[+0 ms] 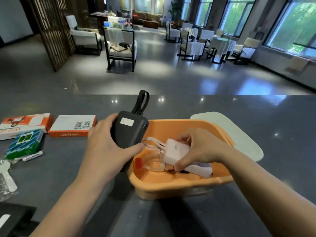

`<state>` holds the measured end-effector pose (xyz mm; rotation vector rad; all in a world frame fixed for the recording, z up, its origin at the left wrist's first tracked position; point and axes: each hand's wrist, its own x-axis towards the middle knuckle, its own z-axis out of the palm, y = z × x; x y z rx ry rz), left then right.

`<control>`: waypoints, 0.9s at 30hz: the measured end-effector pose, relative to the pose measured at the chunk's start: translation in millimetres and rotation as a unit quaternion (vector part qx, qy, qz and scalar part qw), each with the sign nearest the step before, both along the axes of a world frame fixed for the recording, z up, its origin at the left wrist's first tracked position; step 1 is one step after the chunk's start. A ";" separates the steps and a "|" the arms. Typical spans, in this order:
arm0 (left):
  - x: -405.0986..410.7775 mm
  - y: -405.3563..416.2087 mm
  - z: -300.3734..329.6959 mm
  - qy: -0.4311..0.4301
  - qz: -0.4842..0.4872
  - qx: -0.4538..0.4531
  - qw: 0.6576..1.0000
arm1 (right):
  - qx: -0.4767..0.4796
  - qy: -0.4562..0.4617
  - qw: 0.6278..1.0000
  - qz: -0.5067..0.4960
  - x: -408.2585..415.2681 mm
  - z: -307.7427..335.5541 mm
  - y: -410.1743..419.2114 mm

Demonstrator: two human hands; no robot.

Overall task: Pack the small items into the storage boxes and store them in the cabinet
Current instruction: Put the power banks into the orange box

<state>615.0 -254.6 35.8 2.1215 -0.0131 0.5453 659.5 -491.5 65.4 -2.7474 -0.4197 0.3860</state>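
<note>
An orange storage box (171,185) stands open on the dark counter, just right of centre. My left hand (106,144) grips a black power bank (130,129) with a black strap, held over the box's left rim. My right hand (196,147) grips a white power bank (176,151) with a looped white cable, inside the box. Under it lie a clear plastic bottle with a red cap (150,163) and a white packet (200,170).
The box's pale lid (239,132) lies behind it to the right. At left lie two orange-and-white cartons (24,124) (73,125), a green box (24,144), a battery (32,156) and a white handheld fan (6,177). Beyond the counter's far edge are chairs and tables.
</note>
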 end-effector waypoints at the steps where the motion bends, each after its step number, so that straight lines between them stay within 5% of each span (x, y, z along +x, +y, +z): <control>1: 1.1 -2.9 0.2 0.001 0.005 0.002 1.000 | -0.020 0.011 1.000 0.020 5.0 -4.2 1.2; 8: 1.2 -15.2 -3.6 0.007 0.049 -0.001 0.999 | -0.064 0.089 0.983 0.147 19.5 -49.3 16.5; 14: 6.2 -22.3 -9.7 0.017 0.054 0.011 0.998 | -0.128 -0.018 0.979 0.156 24.5 -76.7 29.8; 22: 8.5 -34.5 -6.7 0.026 0.018 0.008 0.999 | -0.192 0.017 0.970 0.150 20.0 -82.0 31.0; 24: 8.6 -40.7 -2.8 0.021 0.001 -0.011 1.000 | -0.095 0.043 0.989 0.107 18.1 -70.5 21.7; 26: 10.0 -48.6 1.3 0.017 -0.010 -0.030 0.999 | 0.148 0.045 0.988 0.021 15.8 -49.9 6.7; 27: 10.7 -53.3 3.2 0.017 -0.014 -0.041 0.999 | 0.302 0.073 0.950 -0.031 12.7 -38.1 -0.2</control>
